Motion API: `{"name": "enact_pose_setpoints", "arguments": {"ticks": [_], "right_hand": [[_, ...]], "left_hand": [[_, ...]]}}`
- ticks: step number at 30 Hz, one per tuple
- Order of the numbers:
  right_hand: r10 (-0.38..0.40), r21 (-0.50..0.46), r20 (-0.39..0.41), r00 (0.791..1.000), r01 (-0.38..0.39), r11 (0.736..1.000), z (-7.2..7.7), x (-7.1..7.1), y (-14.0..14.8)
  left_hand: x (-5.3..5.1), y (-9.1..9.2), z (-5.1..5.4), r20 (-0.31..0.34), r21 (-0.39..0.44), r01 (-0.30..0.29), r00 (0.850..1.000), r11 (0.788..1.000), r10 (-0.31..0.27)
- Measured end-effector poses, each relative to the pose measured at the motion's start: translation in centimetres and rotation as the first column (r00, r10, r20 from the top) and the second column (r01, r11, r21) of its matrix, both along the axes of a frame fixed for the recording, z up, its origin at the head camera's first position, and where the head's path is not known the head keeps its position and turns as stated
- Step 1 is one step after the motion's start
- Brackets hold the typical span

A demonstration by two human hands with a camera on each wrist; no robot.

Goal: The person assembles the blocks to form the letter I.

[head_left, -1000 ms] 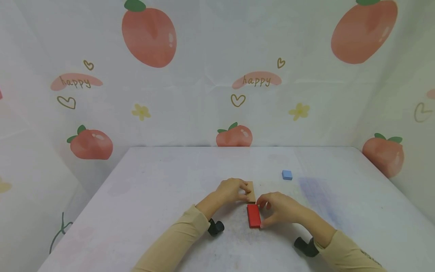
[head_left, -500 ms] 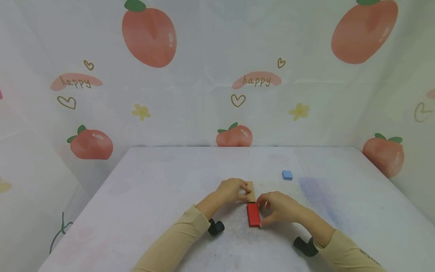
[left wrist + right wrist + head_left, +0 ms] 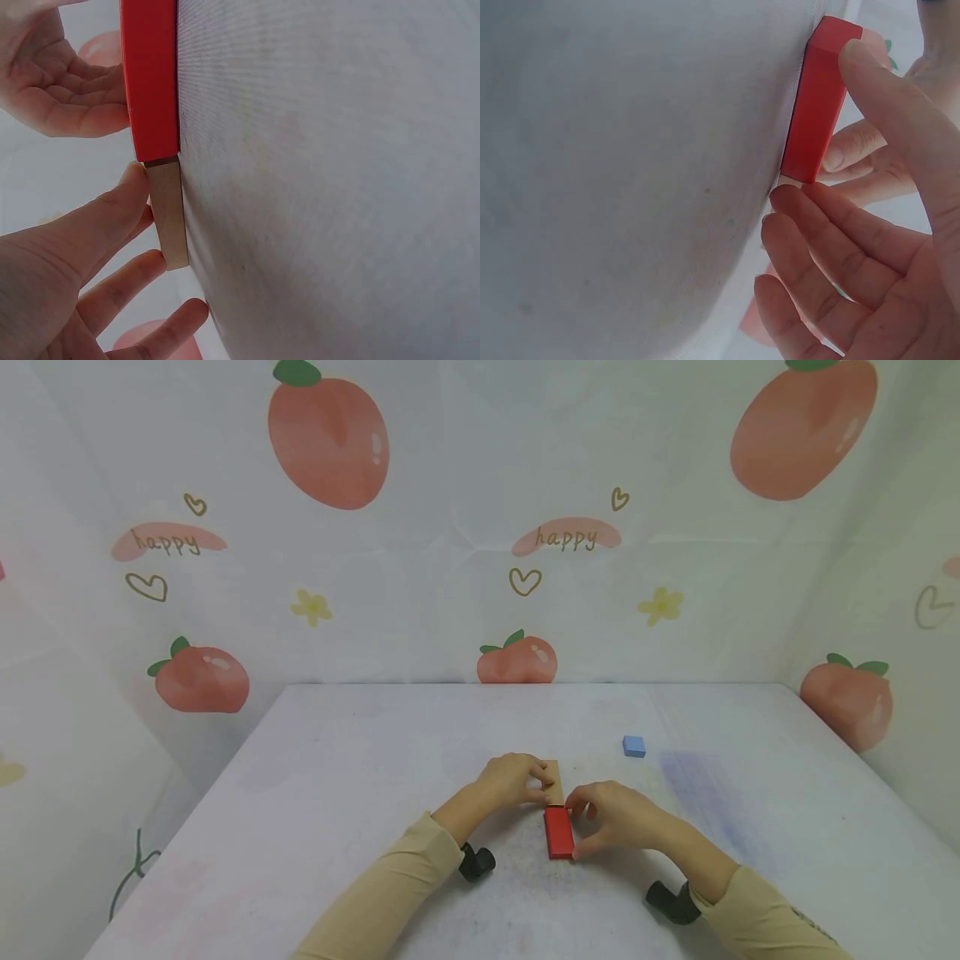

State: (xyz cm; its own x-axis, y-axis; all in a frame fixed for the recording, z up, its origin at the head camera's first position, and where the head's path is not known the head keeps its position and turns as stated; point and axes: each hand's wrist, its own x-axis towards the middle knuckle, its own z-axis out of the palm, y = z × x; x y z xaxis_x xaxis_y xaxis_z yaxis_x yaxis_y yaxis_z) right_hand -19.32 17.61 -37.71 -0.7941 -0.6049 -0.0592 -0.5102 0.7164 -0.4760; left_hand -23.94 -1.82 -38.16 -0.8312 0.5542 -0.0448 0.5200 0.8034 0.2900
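Note:
A red block lies flat on the table, its far end against the near end of a tan wooden block. The left hand holds the tan block, thumb and fingertips on its side and top; in the left wrist view the tan block meets the red block. The right hand holds the red block between thumb and fingers; in the right wrist view its thumb lies on the near end of the red block and its fingertips are by the far end.
A small blue block lies farther back on the white table, right of the hands. Behind the table hangs a white cloth printed with fruit. A green cord is at the left edge.
The red block and right hand have moved slightly away from the wearer, closing the small gap to the tan block. The left hand and blue block stay put.

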Motion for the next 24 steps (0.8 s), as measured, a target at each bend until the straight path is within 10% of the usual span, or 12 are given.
{"name": "enact_pose_setpoints", "arguments": {"ticks": [24], "right_hand": [[0.002, 0.005, -0.018, 1.0, -0.002, 1.0, 0.05, -0.19, -0.09]], "left_hand": [[-0.02, 0.01, -0.04, -0.009, 0.002, 0.003, 1.0, 1.0, -0.003]]}}
